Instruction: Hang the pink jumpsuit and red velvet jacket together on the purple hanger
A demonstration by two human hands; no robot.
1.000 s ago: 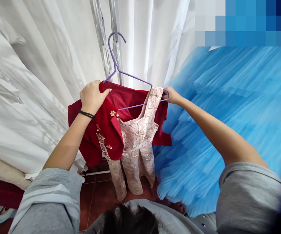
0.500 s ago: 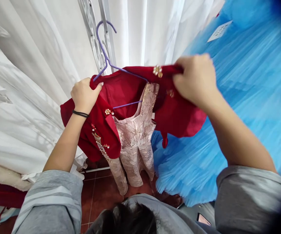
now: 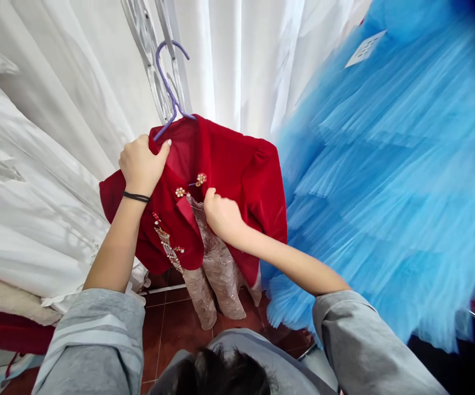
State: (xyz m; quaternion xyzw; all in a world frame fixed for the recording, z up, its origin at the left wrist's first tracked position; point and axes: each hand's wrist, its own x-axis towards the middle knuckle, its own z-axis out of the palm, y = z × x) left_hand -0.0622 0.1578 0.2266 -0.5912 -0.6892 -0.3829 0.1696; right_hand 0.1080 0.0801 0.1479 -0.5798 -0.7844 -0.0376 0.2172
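Observation:
A red velvet jacket (image 3: 229,142) with gold flower ornaments hangs on a purple hanger (image 3: 165,82). Under it is a pale pink textured dress (image 3: 221,274), its upper part mostly covered by the jacket. My left hand (image 3: 142,164) is closed on the jacket's collar at the left shoulder, beside the hanger's arm. Lower down, my right hand (image 3: 224,215) grips the jacket's right front edge, just below a flower ornament (image 3: 201,179). The two front edges lie close together, with the dress showing in the gap.
White curtains (image 3: 225,60) hang behind, with a white metal rack post (image 3: 151,60) by the hanger hook. A full blue tulle dress (image 3: 369,181) fills the right side. White garments (image 3: 35,164) hang at left, above red floor tiles (image 3: 180,323).
My right hand has moved left and down, bringing the jacket's right side over the dress and closing the front. My left hand stays on the collar.

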